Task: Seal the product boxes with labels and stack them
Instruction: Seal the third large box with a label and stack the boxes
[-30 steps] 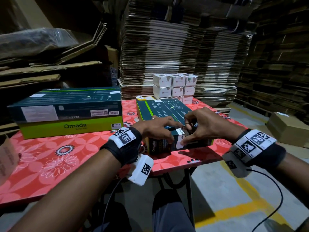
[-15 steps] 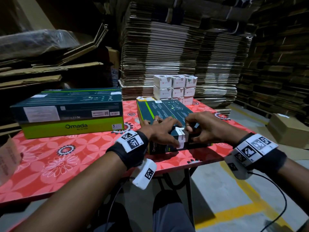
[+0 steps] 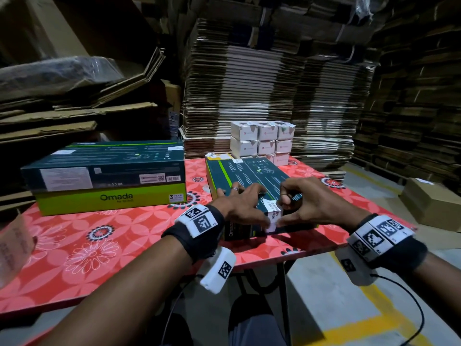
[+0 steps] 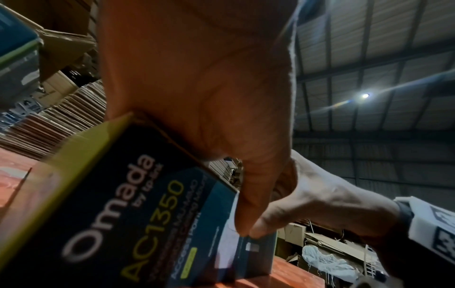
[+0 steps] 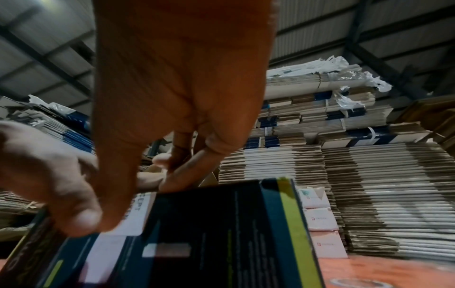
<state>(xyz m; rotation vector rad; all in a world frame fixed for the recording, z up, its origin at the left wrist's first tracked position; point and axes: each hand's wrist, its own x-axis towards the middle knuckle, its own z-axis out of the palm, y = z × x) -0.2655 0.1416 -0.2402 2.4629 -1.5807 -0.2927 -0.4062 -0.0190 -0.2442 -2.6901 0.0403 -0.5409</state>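
A dark teal Omada box lies flat near the front edge of the red floral table. A white label is folded over the box's near top edge onto its front face. My left hand lies with straight fingers on the box top, and its thumb presses the label from the left. My right hand has curled fingers on the top and its thumb on the front, pinching the labelled edge. In the left wrist view both thumbs meet on the label on the box. In the right wrist view the label shows under my thumbs.
Two more Omada boxes are stacked at the left of the table. Small white boxes stand stacked at the back. Tall piles of flattened cardboard surround the table. A brown carton sits on the floor at right. A paper strip hangs at far left.
My left fingers have spread flat onto the box top. Both thumbs have moved down the front face, folding the label over the edge.
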